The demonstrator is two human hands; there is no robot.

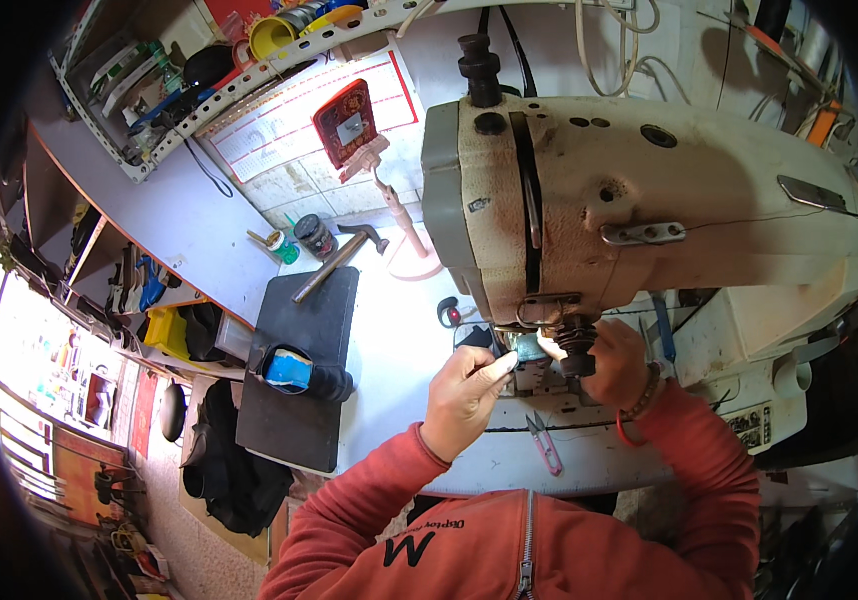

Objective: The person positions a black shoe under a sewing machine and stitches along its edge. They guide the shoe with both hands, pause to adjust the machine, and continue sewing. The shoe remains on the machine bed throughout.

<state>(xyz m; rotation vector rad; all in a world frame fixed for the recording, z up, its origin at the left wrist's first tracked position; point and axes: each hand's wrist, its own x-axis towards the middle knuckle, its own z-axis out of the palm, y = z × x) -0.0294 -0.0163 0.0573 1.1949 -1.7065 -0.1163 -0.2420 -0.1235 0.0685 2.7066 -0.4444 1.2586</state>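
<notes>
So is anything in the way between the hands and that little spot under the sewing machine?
Nothing visible: the left hand and right hand are already at the needle area under the sewing machine head.

The head of the sewing machine (589, 210) hid the needle and most of what my fingers worked on. My right hand (617, 362) sat half tucked behind its lower end, fingertips unseen. What my left hand (464, 395) pinched was too small to tell.
</notes>
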